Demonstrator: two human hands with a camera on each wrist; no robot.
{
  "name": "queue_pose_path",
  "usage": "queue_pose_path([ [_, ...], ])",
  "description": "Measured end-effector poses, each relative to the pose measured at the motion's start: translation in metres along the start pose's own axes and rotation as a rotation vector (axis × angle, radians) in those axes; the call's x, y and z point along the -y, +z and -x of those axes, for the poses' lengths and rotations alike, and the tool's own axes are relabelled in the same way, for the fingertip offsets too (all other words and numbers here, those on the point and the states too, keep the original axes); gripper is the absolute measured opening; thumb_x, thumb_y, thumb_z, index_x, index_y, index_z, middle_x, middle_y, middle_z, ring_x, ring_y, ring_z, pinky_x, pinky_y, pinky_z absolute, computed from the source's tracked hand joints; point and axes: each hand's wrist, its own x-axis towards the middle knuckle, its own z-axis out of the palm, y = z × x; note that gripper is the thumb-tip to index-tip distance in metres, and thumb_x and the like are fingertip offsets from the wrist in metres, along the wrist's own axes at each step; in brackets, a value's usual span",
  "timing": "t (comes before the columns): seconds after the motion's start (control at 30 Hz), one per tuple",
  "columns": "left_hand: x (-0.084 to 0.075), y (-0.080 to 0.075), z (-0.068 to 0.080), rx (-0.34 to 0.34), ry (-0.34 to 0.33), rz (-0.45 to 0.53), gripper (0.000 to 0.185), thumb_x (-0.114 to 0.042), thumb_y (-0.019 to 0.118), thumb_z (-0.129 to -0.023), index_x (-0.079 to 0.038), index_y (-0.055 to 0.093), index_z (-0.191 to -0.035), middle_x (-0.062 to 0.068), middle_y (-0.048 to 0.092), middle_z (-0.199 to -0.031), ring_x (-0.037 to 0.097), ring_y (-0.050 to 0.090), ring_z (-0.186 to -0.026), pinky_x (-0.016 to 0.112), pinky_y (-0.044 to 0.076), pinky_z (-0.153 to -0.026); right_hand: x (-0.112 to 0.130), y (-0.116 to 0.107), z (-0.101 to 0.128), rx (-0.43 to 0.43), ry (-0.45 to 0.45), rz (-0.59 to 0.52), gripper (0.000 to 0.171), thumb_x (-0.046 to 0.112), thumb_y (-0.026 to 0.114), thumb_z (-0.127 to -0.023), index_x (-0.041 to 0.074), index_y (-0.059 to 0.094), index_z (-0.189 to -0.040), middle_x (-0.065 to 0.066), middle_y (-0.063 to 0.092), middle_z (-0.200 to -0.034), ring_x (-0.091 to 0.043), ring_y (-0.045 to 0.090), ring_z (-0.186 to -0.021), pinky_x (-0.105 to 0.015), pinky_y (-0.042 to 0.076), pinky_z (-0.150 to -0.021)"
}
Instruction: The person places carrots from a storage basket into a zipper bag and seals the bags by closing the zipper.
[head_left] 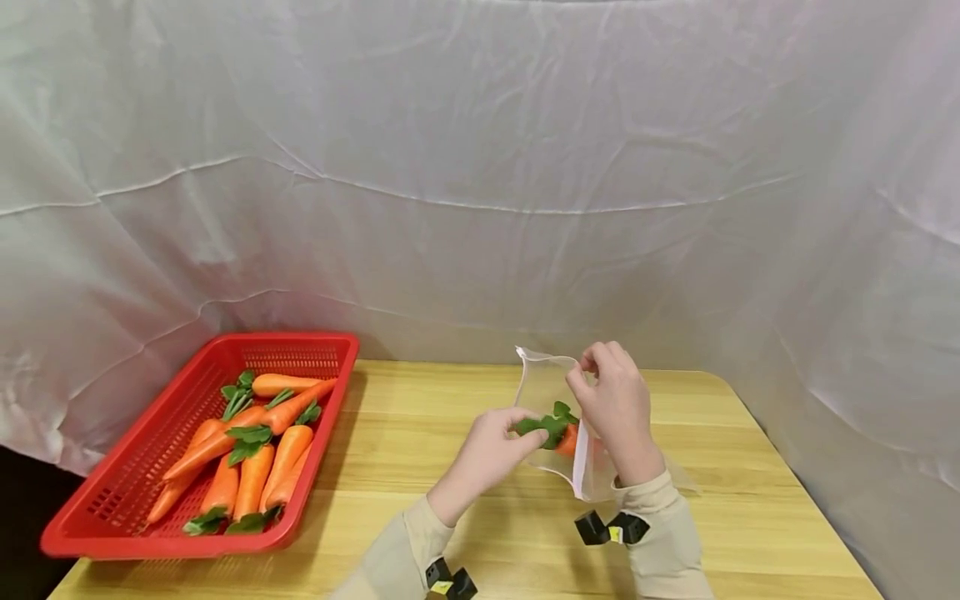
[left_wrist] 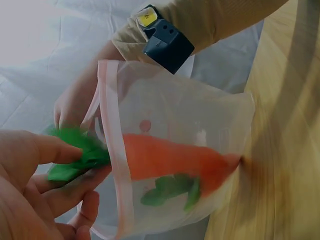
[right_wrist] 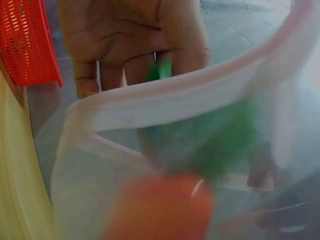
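Nearest: left hand pinching the green leaves of a carrot, fingers curled round the leafy end. Carrot body already inside the clear bag, long axis running from the mouth toward the bag bottom, tip deepest. Just beyond: right hand gripping the bag's rim, holding the mouth wide. Farther left on the table: red basket holding more carrots, well apart.

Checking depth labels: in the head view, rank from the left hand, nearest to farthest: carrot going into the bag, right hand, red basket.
1. Carrot: its green leaves are pinched by the left hand, just to that hand's right.
2. Right hand: further right, holding the clear bag open at its rim.
3. Red basket: far left on the table, well apart from both hands.
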Motion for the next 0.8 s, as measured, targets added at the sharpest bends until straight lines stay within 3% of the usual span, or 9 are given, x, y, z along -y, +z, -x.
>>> queue_pose_path([
  [0.13,0.0,-0.001,0.0,0.062,0.022,-0.045,0.02,-0.021,0.066,-0.092,-0.013,0.073,-0.109,0.0,0.075,-0.101,0.005,0.061,-0.078,0.022,0.048,-0.064,0.001,-0.001,0.001,0.0,0.0,0.0,0.008,0.006,0.065,-0.077,0.005,0.057,-0.075,-0.01,0.055,-0.074,-0.025,0.051,-0.067,-0.035,0.042,-0.059],
  [0.27,-0.002,-0.006,0.001,0.047,0.043,-0.06,0.018,-0.023,0.066,-0.092,-0.017,0.073,-0.108,-0.004,0.074,-0.104,0.014,0.063,-0.096,0.028,0.048,-0.079,0.002,-0.002,0.001,-0.001,0.002,-0.005,0.008,0.006,0.064,-0.077,0.005,0.057,-0.076,-0.011,0.055,-0.075,-0.025,0.052,-0.068,-0.035,0.043,-0.059],
  [0.8,-0.008,-0.049,-0.003,-0.119,0.037,-0.042,0.013,-0.024,0.069,-0.089,-0.019,0.072,-0.101,-0.004,0.072,-0.098,0.014,0.06,-0.092,0.026,0.046,-0.066,0.001,-0.001,0.0,0.001,0.017,-0.004,0.008,0.006,0.064,-0.077,0.005,0.056,-0.075,-0.011,0.056,-0.075,-0.025,0.052,-0.069,-0.035,0.043,-0.06],
])
